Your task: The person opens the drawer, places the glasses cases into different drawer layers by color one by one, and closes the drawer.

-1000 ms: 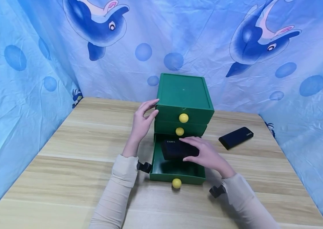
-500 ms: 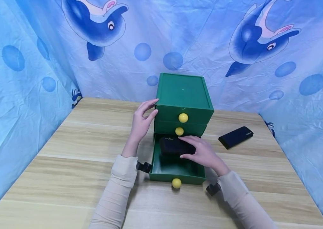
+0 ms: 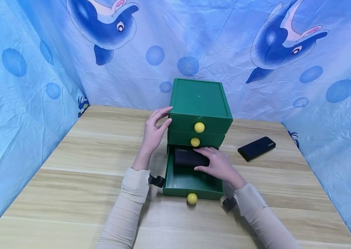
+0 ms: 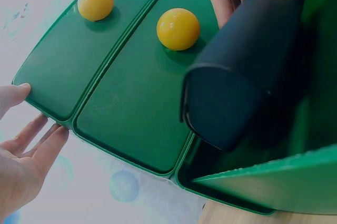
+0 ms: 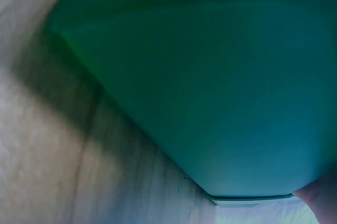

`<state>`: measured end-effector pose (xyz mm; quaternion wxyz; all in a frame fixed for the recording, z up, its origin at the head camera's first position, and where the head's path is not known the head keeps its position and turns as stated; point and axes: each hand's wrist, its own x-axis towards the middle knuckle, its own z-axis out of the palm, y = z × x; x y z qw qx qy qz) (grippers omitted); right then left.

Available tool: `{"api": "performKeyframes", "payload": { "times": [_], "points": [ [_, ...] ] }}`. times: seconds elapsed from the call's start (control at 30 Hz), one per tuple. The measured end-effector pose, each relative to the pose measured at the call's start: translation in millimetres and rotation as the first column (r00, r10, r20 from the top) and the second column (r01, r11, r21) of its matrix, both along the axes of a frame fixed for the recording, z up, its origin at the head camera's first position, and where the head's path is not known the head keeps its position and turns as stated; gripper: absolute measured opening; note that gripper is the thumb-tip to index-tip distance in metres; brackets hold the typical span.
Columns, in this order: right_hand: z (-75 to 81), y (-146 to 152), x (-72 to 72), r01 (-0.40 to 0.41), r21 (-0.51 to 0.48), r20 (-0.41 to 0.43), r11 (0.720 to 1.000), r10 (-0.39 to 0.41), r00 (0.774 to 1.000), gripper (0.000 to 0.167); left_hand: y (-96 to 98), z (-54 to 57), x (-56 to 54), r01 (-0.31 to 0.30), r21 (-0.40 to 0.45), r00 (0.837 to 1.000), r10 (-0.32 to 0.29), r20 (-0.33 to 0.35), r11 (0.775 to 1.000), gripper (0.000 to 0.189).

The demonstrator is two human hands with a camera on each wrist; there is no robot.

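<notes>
A black glasses case with small lettering is inside the pulled-out bottom drawer of a green drawer unit. My right hand grips its right end between thumb and fingers. In the left wrist view, the glasses case is tilted within the drawer, its end facing the camera. My left hand touches the unit's upper left side with its fingertips, fingers spread and fairly straight. The right wrist view holds mostly the drawer's green outer wall, with the case out of sight.
A second dark case lies on the wooden table to the right of the unit. Yellow round knobs stick out from the drawer fronts. A blue curtain with dolphins hangs behind and at both sides.
My right hand has carried the glasses case slightly to the left and back, lower into the bottom drawer. The left hand stays at the unit's side.
</notes>
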<state>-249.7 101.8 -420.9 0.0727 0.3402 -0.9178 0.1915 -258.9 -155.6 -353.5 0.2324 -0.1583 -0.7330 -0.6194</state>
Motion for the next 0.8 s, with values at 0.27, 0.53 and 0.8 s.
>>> {"api": "performKeyframes", "payload": {
  "times": [0.27,0.53,0.8],
  "points": [
    [-1.8,-3.2,-7.9,0.012,0.092,-0.066,0.996,-0.006,0.998,0.067,0.8,0.9,-3.7,-0.006,0.006,1.0,0.006,0.008,1.0,0.036],
    [-3.4,-5.7,-11.2,0.013,0.145,-0.091,0.989,0.0,0.996,0.065,0.6,2.6,-5.3,-0.005,0.008,1.0,0.005,0.005,1.0,0.036],
    [-3.0,-7.2,-11.8,-0.008,0.196,-0.071,0.98,0.022,0.997,0.063,0.3,3.9,-5.8,-0.005,0.007,1.0,0.005,0.01,1.0,0.036]
  ]
}}
